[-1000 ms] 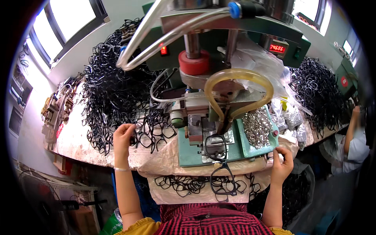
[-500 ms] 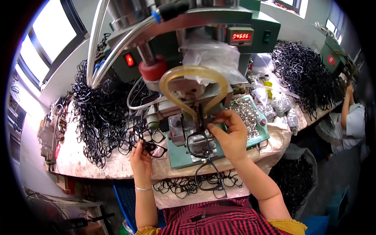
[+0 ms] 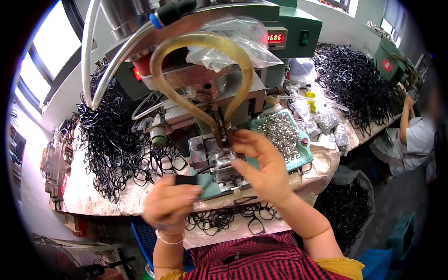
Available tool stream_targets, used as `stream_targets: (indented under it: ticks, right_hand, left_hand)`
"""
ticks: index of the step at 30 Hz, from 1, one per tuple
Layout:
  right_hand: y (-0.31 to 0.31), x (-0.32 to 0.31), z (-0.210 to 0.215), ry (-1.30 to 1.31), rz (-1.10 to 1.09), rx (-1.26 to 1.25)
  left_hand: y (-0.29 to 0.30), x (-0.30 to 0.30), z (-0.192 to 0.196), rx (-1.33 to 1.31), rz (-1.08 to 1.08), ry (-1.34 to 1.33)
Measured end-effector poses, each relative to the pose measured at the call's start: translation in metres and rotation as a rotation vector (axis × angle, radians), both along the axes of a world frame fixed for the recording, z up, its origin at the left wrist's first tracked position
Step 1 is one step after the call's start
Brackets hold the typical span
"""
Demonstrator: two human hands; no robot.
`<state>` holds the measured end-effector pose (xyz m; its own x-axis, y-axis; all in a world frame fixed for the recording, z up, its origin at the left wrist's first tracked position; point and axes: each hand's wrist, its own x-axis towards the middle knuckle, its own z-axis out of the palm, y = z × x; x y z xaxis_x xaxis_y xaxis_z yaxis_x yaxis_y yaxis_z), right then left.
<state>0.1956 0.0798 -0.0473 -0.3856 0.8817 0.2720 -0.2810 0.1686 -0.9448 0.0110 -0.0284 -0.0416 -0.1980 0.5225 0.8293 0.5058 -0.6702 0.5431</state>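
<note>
My left hand (image 3: 170, 205) is closed on a black eyeglass frame (image 3: 204, 170), smeared by motion, whose thin dark part reaches toward the small metal fixture (image 3: 225, 170) under the press. A black block-like patch stands out at my left fingertips; its detail cannot be made out. My right hand (image 3: 263, 165) is beside the fixture's right side, thumb and fingers apart, with nothing visible between them. Just above, two dark prongs (image 3: 221, 135) come down from a bent amber tube (image 3: 156, 70). Below the fixture, several black frames (image 3: 255, 226) lie on pale cloth over my lap.
A teal tray (image 3: 305, 151) of small metal parts stands right of the press (image 3: 296, 28). Heaps of black frames (image 3: 109, 154) cover the bench at left and a second heap (image 3: 357, 86) lies at far right. A sack (image 3: 347, 210) of black pieces stands below; another person (image 3: 415, 140) works at right.
My left hand has come right and nearer the fixture with the frame. The frame that was at the fixture is off it, and a frame lies lower on the cloth. My right fingers have spread.
</note>
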Motion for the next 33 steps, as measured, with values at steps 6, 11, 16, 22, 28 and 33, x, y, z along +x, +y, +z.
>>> stream_targets:
  ticks: [6, 11, 16, 22, 28, 33]
  right_hand:
    - [0.066, 0.076, -0.084, -1.052, -0.633, 0.545]
    - [0.072, 0.069, -0.089, -0.833, -0.621, 0.690]
    - [0.099, 0.046, -0.087, -1.037, -0.442, 0.961]
    - [0.073, 0.100, -0.112, -0.141, -0.626, 0.025]
    - [0.076, 0.054, -0.115, 0.081, -0.616, -0.113]
    - [0.090, 0.024, -0.096, 0.077, -0.451, -0.019]
  left_hand:
    - [0.027, 0.013, -0.002, -0.078, -0.128, 0.588]
    - [0.031, 0.009, 0.000, -0.070, -0.153, 0.563]
    - [0.015, 0.014, -0.005, -0.118, -0.085, 0.564]
    - [-0.092, -0.020, -0.042, -0.221, 0.638, 0.604]
    - [-0.092, -0.114, -0.026, -0.374, 1.003, 0.306]
    - [-0.055, -0.130, -0.045, -0.489, 1.023, 0.742]
